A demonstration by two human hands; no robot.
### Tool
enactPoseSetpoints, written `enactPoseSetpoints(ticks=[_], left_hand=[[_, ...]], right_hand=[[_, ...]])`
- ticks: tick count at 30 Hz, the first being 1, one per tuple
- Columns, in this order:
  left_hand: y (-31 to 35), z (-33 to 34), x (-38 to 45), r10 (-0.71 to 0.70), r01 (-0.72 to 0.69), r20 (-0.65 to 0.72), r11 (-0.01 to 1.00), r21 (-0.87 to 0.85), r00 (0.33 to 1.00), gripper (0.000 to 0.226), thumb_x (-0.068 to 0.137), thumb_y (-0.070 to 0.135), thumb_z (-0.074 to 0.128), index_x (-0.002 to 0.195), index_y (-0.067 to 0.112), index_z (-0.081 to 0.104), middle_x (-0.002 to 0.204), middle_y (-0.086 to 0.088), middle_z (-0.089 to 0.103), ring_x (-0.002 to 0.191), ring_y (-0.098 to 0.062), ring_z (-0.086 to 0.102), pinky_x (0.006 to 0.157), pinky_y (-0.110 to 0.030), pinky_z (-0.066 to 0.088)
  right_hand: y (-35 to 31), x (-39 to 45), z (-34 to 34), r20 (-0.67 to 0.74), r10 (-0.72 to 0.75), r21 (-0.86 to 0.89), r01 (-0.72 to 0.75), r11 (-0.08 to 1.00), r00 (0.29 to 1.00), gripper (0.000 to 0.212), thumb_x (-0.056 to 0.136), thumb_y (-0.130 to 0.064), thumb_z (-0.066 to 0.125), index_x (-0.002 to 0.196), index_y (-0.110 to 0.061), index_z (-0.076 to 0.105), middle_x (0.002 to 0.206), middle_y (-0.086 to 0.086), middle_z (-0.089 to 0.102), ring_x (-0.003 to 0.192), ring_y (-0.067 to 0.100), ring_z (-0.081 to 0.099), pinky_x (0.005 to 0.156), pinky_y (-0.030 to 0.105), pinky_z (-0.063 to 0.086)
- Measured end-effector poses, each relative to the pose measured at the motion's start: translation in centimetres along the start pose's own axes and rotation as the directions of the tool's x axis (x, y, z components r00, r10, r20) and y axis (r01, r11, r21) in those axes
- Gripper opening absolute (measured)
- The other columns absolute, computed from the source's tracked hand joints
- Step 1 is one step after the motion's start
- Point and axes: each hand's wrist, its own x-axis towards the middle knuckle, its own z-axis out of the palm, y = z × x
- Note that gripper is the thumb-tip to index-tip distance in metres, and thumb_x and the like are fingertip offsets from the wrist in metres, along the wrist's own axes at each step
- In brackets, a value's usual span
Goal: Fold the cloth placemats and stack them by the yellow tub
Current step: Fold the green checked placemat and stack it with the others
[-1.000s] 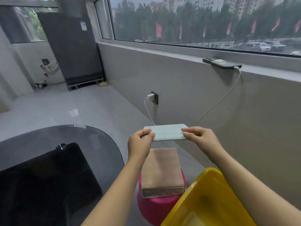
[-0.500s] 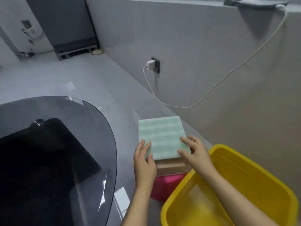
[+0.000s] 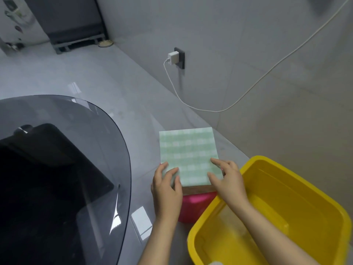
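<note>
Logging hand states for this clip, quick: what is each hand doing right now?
Left hand: open, fingers resting on the near left corner of the green placemat.
Right hand: open, fingertips pressing its near right edge.

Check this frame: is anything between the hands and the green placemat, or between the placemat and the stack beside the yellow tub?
Nothing visible. The left hand and right hand already rest on the near edge of the green checked placemat, which lies directly on the brown folded placemat atop the pink stool, beside the yellow tub.
</note>
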Motion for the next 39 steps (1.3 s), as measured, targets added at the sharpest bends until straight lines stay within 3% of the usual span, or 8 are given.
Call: enactPoseSetpoints(ticks=[4, 9, 11, 16, 21, 26, 33, 39], left_hand=[[-0.4, 0.6, 0.1, 0.007, -0.004, -0.051, 0.997, 0.074, 0.999, 0.027, 0.083, 0.008, 0.066, 0.107, 0.021, 0.069, 0.132, -0.002, 0.044, 0.122, -0.023, 0.035, 0.097, -0.038, 0.043], [0.7, -0.1, 2.1, -0.239, 0.26, 0.126, 0.949, -0.18, 0.963, 0.059, 0.085, 0.004, 0.059, 0.135, 0.031, 0.046, 0.149, 0.002, 0.019, 0.135, -0.015, 0.027, 0.101, -0.022, 0.03], [1.0, -0.3, 3.3, -0.252, 0.294, 0.185, 0.922, -0.254, 0.95, 0.067, 0.087, 0.007, 0.056, 0.143, 0.035, 0.033, 0.15, 0.007, 0.024, 0.135, -0.011, 0.032, 0.097, -0.017, 0.028], [0.6, -0.1, 5.2, -0.318, 0.34, 0.137, 0.92, -0.194, 0.938, 0.069, 0.093, 0.038, 0.053, 0.148, 0.039, 0.012, 0.149, 0.004, 0.037, 0.133, -0.019, 0.041, 0.1, -0.032, 0.037], [-0.5, 0.9, 6.7, -0.39, 0.406, 0.209, 0.913, -0.04, 0.897, 0.052, 0.099, 0.044, 0.032, 0.147, 0.022, 0.03, 0.146, -0.006, 0.042, 0.132, -0.028, 0.041, 0.105, -0.038, 0.035], [-1.7, 1.4, 6.5, -0.489, 0.507, 0.239, 0.862, -0.016, 0.839, 0.051, 0.098, 0.041, 0.039, 0.146, 0.029, 0.031, 0.144, -0.008, 0.042, 0.131, -0.031, 0.04, 0.105, -0.041, 0.036], [-2.9, 0.6, 5.3, -0.622, 0.65, 0.215, 0.753, -0.101, 0.753, 0.047, 0.093, 0.044, 0.045, 0.139, 0.034, 0.044, 0.142, -0.004, 0.043, 0.127, -0.03, 0.043, 0.104, -0.04, 0.039], [-3.1, -1.1, 4.6, -0.55, 0.599, 0.24, 0.761, -0.251, 0.8, 0.048, 0.093, 0.039, 0.049, 0.138, 0.022, 0.046, 0.14, 0.005, 0.05, 0.128, -0.018, 0.047, 0.109, -0.041, 0.037]], right_hand=[[0.4, 0.3, 0.3, -0.018, 0.026, -0.047, -0.027, 0.999, 0.999, 0.043, 0.081, -0.018, 0.067, 0.123, -0.023, 0.058, 0.104, -0.004, 0.047, 0.105, 0.015, 0.045, 0.085, 0.019, 0.032], [0.4, 2.1, 0.2, 0.046, 0.031, -0.002, -0.031, 1.0, 0.998, 0.054, 0.078, -0.013, 0.064, 0.129, -0.026, 0.052, 0.122, 0.001, 0.048, 0.12, 0.021, 0.043, 0.101, 0.03, 0.038], [-0.1, 3.1, 0.2, 0.104, 0.013, 0.022, -0.016, 1.0, 0.995, 0.062, 0.082, -0.019, 0.063, 0.139, -0.03, 0.04, 0.135, 0.002, 0.044, 0.127, 0.018, 0.038, 0.105, 0.029, 0.033], [-1.2, 5.2, 0.3, 0.177, 0.019, 0.021, -0.024, 1.0, 0.984, 0.063, 0.092, -0.04, 0.051, 0.145, -0.042, 0.017, 0.145, 0.002, 0.036, 0.133, 0.015, 0.032, 0.096, 0.022, 0.027], [-0.5, 5.7, 1.2, 0.279, 0.074, -0.098, -0.048, 0.994, 0.958, 0.058, 0.098, -0.042, 0.035, 0.146, -0.043, 0.004, 0.15, 0.002, 0.03, 0.135, 0.022, 0.032, 0.104, 0.032, 0.03], [0.7, 5.7, 2.2, 0.339, 0.165, -0.204, -0.099, 0.974, 0.926, 0.056, 0.098, -0.045, 0.031, 0.145, -0.045, 0.001, 0.15, 0.008, 0.029, 0.136, 0.034, 0.025, 0.112, 0.041, 0.018], [0.8, 4.7, 3.1, 0.357, 0.179, -0.222, -0.103, 0.97, 0.917, 0.055, 0.098, -0.044, 0.029, 0.144, -0.05, -0.001, 0.151, 0.015, 0.023, 0.14, 0.036, 0.02, 0.114, 0.043, 0.021], [0.2, 3.8, 3.8, 0.382, 0.17, -0.118, -0.134, 0.984, 0.908, 0.053, 0.097, -0.042, 0.032, 0.14, -0.057, 0.004, 0.149, 0.01, 0.027, 0.135, 0.03, 0.031, 0.106, 0.036, 0.028]])
